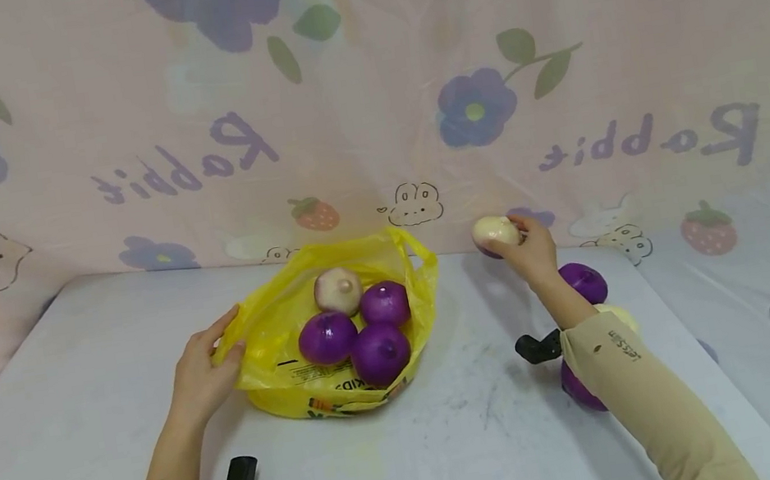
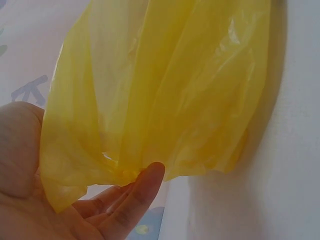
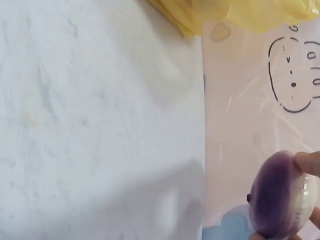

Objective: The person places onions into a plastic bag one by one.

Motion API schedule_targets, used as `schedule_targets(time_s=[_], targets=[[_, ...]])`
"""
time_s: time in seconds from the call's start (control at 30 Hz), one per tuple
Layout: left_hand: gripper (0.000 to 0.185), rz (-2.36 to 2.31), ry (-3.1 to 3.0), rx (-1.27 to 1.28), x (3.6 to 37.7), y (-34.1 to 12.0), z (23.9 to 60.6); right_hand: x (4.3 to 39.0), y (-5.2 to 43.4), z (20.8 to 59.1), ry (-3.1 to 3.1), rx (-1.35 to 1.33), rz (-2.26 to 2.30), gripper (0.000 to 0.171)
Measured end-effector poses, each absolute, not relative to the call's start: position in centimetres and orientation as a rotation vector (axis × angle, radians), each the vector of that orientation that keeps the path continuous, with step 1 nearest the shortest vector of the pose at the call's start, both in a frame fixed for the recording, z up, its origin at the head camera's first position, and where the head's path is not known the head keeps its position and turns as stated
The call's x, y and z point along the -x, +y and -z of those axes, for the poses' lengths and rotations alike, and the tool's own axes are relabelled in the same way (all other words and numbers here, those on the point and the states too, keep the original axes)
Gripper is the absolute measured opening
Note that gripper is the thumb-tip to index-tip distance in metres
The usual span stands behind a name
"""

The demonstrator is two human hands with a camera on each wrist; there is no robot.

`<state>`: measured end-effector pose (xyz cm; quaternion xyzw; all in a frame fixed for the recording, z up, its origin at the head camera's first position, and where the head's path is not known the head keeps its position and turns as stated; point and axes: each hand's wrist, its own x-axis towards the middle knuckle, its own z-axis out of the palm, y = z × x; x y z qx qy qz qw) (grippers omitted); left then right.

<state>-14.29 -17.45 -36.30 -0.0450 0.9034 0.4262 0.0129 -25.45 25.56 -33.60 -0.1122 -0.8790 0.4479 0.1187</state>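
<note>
At two o'clock from the yellow plastic bag (image 1: 337, 338), the right hand (image 1: 530, 250) pinches a purple-and-white onion (image 1: 495, 232) in its fingertips, lifted above the counter (image 1: 458, 428). The left hand (image 1: 205, 372) clamps the bag's nine o'clock rim, thumb against fingers, keeping the mouth spread. Four onions already lie inside, three purple and one pale. Judging by that, a good move carries the held onion toward eight o'clock, lowers it into a gap and lets go gently, the rim kept taut.
</note>
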Motion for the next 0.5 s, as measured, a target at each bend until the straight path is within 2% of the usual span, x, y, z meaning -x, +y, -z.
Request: schedule_targets(time_s=[0.5], targets=[[0.056, -1.327, 2.815, 0.141, 14.4, -17.3, 36.0, 24.9, 23.4, 33.0, -2.462, 0.151, -1.367, 0.062]])
